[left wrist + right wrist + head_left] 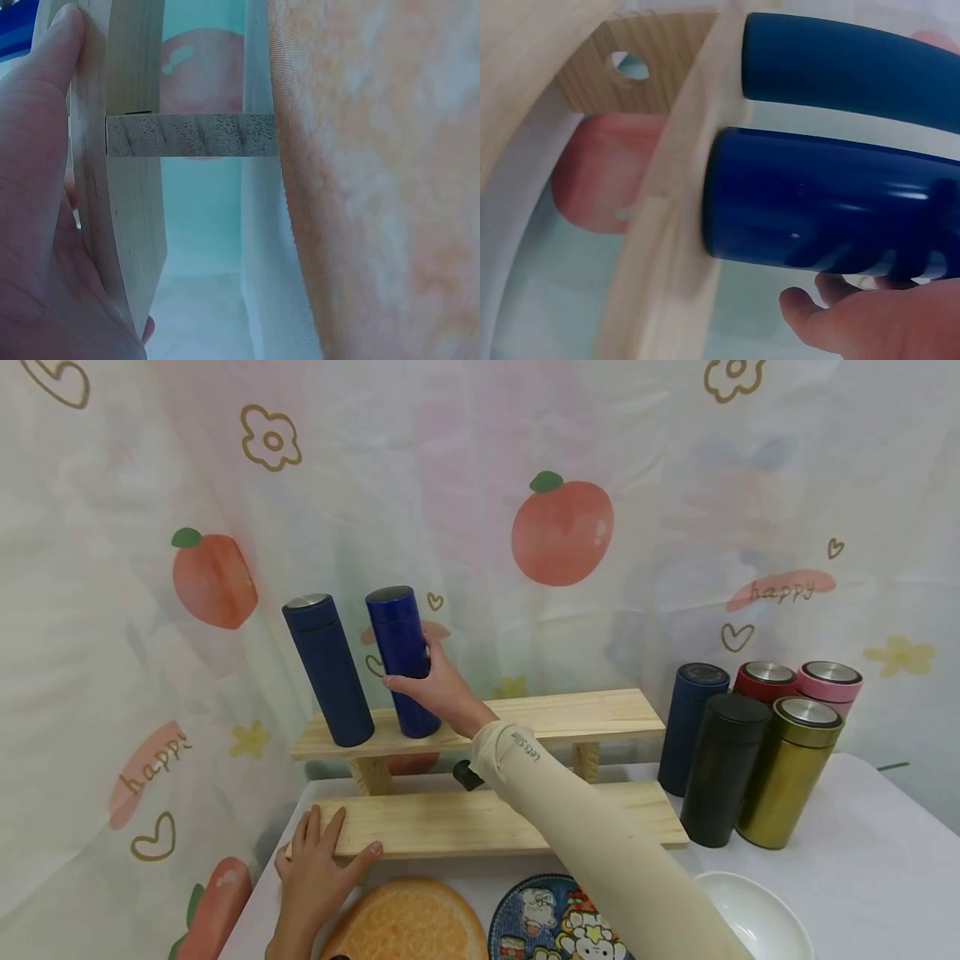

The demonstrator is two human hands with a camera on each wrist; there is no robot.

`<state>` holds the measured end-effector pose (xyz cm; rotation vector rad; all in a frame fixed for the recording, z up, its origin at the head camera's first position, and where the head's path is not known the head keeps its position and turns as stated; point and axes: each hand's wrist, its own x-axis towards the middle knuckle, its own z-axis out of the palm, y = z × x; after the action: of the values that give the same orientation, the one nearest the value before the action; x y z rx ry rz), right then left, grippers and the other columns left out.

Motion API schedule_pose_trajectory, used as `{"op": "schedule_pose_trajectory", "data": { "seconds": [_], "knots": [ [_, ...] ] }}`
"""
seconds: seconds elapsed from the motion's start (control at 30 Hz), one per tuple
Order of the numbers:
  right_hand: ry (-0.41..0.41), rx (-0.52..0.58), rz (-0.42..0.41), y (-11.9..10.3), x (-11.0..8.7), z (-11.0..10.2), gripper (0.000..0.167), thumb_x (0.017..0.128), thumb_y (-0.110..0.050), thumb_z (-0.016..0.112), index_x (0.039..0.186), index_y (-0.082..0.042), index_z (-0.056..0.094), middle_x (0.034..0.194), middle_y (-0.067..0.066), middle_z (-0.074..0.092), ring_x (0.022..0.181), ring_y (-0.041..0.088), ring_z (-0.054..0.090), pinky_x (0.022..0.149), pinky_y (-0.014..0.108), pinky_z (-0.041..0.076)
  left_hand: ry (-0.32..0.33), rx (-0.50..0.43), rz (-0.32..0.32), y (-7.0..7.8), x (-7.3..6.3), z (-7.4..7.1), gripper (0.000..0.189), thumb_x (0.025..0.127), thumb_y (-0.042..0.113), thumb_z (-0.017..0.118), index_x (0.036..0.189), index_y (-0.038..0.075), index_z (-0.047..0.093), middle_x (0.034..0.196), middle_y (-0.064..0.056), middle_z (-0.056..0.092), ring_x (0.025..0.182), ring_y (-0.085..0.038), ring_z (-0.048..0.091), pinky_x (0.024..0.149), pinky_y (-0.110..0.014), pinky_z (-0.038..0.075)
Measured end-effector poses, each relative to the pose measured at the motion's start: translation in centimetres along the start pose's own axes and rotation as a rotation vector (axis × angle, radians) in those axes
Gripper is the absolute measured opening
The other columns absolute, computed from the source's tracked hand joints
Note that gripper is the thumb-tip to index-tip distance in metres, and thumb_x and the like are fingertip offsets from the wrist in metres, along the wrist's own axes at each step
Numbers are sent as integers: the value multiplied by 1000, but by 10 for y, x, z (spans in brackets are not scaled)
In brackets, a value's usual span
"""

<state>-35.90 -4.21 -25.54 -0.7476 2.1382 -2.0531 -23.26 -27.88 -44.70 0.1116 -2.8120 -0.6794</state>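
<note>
My right hand [442, 685] holds a glossy blue thermos [405, 664], thumb across its front and fingers at its right side. That thermos stands on the upper plank [547, 714] of a two-step wooden stand. Left of it, a matte navy thermos [330, 668] stands on the same plank. In the right wrist view the blue thermos [810, 202] has its base against the plank, and my fingertips [802, 304] show at its side. My left hand [311, 872] rests on the left end of the lower plank [450, 822], fingers spread, thumb at the front edge.
Right of the stand are several thermoses: navy [686, 727], black [723, 768], red [765, 681], pink [832, 685] and gold [791, 772]. In front lie a bread-patterned round [408, 922], a cartoon denim round [536, 914] and a white dish [757, 914]. Printed curtains [450, 485] hang behind.
</note>
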Motion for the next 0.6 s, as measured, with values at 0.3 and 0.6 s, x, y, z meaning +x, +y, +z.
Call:
{"op": "schedule_pose_trajectory", "data": {
  "seconds": [0.3, 0.6],
  "knots": [
    [121, -122, 10, 12, -1, -3, 85, 98, -11, 77, 169, -11, 30, 161, 18, 45, 143, 38, 50, 115, 58, 40, 23, -28, 21, 4, -1, 5, 97, 93, 69, 70, 159, 1, 49, 170, -36, 18, 157, -51, 13, 106, -78, 12],
    [55, -181, -8, 6, -14, -10, 81, 96, -11, 81, 162, -6, 36, 159, 17, 48, 143, 38, 51, 115, 59, 41, -17, 4, -11, 0, 0, 1, 101, 93, 72, 68, 161, 1, 45, 170, -37, 16, 157, -52, 10, 106, -80, 11]
  ]
}}
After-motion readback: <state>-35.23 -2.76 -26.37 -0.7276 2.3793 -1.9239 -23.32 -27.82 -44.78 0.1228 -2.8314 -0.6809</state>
